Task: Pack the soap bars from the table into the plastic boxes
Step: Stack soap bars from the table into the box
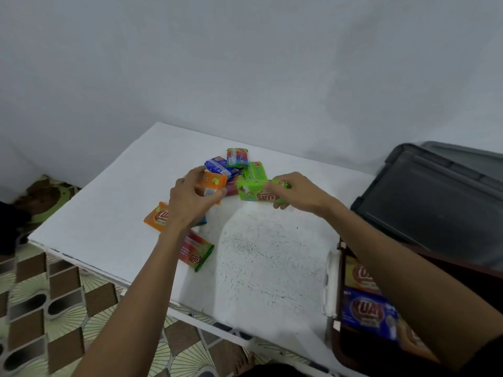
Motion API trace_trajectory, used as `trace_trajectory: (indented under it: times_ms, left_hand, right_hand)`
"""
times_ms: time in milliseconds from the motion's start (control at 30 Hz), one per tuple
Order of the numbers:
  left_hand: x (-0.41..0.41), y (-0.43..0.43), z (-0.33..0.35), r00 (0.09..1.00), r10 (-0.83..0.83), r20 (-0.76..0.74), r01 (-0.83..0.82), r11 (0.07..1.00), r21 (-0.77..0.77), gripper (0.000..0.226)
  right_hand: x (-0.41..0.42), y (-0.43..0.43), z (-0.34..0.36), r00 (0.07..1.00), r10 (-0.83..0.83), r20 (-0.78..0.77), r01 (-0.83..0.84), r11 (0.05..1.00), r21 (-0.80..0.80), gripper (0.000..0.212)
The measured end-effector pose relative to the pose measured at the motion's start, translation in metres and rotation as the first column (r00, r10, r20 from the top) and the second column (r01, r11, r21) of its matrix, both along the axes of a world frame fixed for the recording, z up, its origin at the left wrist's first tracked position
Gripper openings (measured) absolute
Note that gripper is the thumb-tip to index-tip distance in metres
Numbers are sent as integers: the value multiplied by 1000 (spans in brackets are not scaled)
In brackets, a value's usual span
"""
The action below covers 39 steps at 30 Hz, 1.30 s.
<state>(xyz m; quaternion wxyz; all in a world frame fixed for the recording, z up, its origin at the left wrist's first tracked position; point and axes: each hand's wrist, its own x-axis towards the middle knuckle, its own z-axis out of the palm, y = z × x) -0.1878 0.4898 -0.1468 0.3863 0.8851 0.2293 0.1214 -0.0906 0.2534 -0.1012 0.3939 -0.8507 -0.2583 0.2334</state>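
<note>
Lid beside table, soap bars heaped centrally

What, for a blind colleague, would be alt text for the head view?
The left hand grips an orange soap bar and the right hand a green soap bar, over a white table. Other bars lie scattered; a box at right holds some.

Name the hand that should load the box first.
Right. The right hand grips the green soap bar, and the box lies on its side; the left hand, holding the orange bar, is farther.
</note>
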Motion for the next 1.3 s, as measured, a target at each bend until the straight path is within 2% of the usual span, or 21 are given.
trace_trajectory:
  times_ms: [100, 233, 367, 467, 533, 667, 733, 800, 867, 1000, 1100, 1233, 1300]
  left_hand:
    - [-4, -26, 14, 988, -82, 127, 105, 977, -184, 63]
    - [-7, -61, 30, 958, -158, 241, 247, 880, -405, 47]
    - [-14, -105, 48, 909, -268, 319, 404, 753, -519, 48]
    - [-17, -134, 55, 860, -376, 345, 510, 660, -552, 56]
    - [-16, -150, 57, 837, -423, 347, 543, 565, -621, 61]
    - [-13, -186, 57, 809, -429, 402, 551, 313, -773, 58]
    - [-13, -200, 55, 815, -423, 395, 529, 267, -806, 55]
    - [-13, -211, 52, 814, -447, 372, 522, 281, -806, 56]
    - [-13, -221, 48, 808, -478, 344, 526, 324, -786, 56]
    - [-14, -240, 44, 814, -491, 312, 549, 472, -690, 42]
    - [-15, -251, 41, 811, -508, 291, 566, 554, -611, 38]
    - [-16, -256, 36, 817, -505, 279, 567, 613, -551, 39]
    - [-17, -256, 36, 829, -488, 274, 551, 631, -546, 39]
  right_hand:
    - [-8, -32, 17, 996, -54, -64, 64, 983, 173, 35]
    - [-25, -73, 34, 987, -102, -122, 136, 942, 308, 28]
    - [-39, -119, 38, 966, -205, -156, 246, 916, 316, 21]
    - [-50, -149, 38, 934, -240, -263, 324, 879, 349, 15]
    - [-59, -168, 36, 908, -246, -339, 374, 839, 395, 22]
    - [-75, -205, 35, 890, -241, -388, 403, 813, 420, 55]
    - [-84, -223, 35, 886, -266, -380, 416, 818, 398, 65]
    - [-92, -238, 34, 872, -315, -375, 456, 801, 388, 66]
    - [-99, -253, 34, 858, -372, -355, 500, 766, 404, 54]
    - [-111, -276, 32, 840, -484, -245, 542, 759, 360, 32]
    - [-118, -288, 27, 820, -558, -130, 571, 776, 268, 33]
    - [-128, -298, 21, 850, -518, -92, 523, 813, 254, 46]
    - [-131, -303, 16, 858, -506, -85, 511, 828, 233, 37]
